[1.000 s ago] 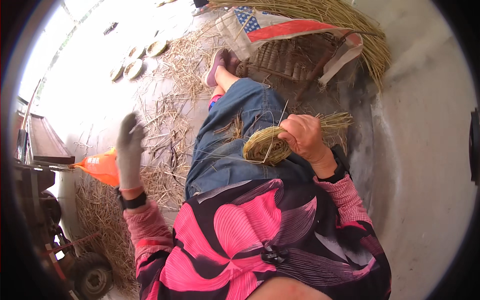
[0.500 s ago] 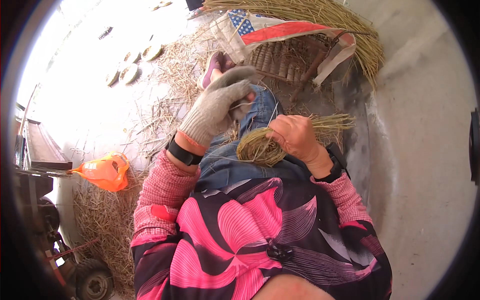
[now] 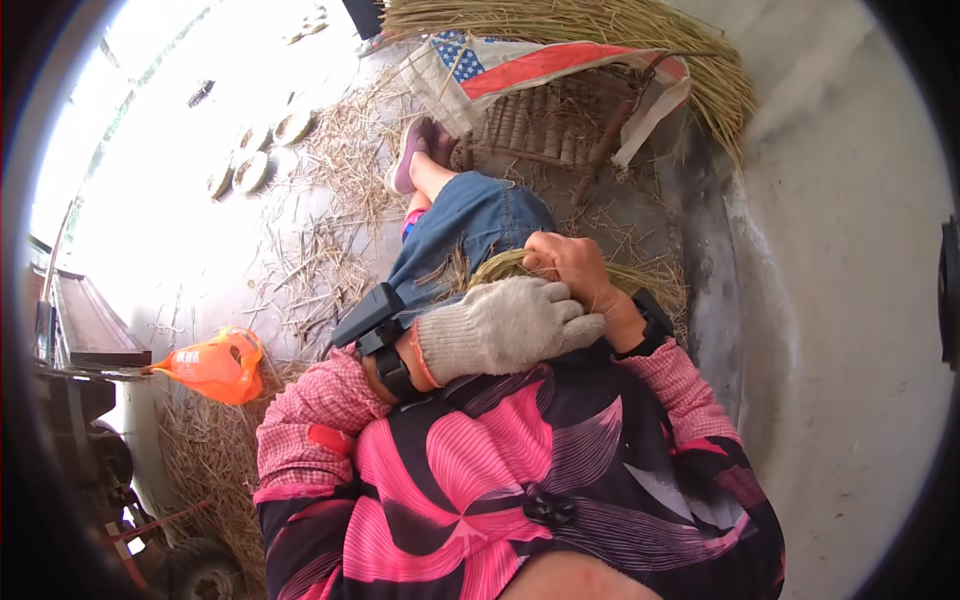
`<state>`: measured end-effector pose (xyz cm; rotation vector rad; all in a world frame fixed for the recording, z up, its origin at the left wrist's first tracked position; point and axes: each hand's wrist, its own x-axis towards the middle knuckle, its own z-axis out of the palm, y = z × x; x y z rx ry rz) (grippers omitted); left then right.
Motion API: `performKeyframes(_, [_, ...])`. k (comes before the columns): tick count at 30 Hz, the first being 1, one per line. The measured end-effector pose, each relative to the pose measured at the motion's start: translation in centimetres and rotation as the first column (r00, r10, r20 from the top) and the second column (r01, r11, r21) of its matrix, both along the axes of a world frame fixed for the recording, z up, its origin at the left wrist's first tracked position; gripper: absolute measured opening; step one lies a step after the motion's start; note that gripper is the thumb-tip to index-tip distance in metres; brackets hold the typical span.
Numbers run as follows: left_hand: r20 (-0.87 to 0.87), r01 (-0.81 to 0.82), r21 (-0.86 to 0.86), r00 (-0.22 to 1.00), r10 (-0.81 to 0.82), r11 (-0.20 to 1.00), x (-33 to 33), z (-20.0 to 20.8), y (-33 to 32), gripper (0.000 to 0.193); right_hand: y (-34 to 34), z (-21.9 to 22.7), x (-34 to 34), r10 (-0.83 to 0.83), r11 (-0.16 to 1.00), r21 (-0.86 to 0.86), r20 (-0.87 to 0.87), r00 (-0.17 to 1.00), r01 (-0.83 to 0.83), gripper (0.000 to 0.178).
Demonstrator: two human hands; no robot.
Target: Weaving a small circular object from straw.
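On my lap lies a coiled bundle of straw (image 3: 497,266), greenish yellow, its loose ends trailing out to the right past my wrist. My bare right hand (image 3: 572,268) is closed round its far side, thumb and fingers pressed together. My left hand (image 3: 515,322), in a pale knitted work glove, lies across the near side of the coil with its back up. Its fingers curl over the bundle, just below my right hand, and cover most of the coil. Any thin strand in the glove is hidden.
Ahead stands a low slatted seat (image 3: 545,125) with a striped, starred cloth (image 3: 545,68) over it. Long straw stalks (image 3: 600,20) lie behind. To the left are an orange plastic bag (image 3: 215,365), loose straw (image 3: 210,460) and a wheel (image 3: 205,572). A wall (image 3: 850,300) rises at right.
My gloved left hand has come down and right from above my knee onto the coil, turning its back up. My right hand has stayed on the straw, moving slightly left.
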<state>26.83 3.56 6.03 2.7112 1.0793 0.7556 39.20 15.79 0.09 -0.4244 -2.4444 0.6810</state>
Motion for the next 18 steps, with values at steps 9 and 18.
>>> performKeyframes(9, [0.04,-0.375,0.242,0.925,0.377,0.895,-4.2,5.4,-4.1,0.034,0.3,0.7,0.1,-0.055,0.998,0.009,-0.069,0.996,0.056,0.042])
performKeyframes(18, [0.264,-0.254,-0.343,0.898,0.353,0.904,-8.9,0.0,0.2,0.02,-1.3,5.1,-2.0,0.285,0.858,0.489,-0.203,0.937,-0.155,0.04])
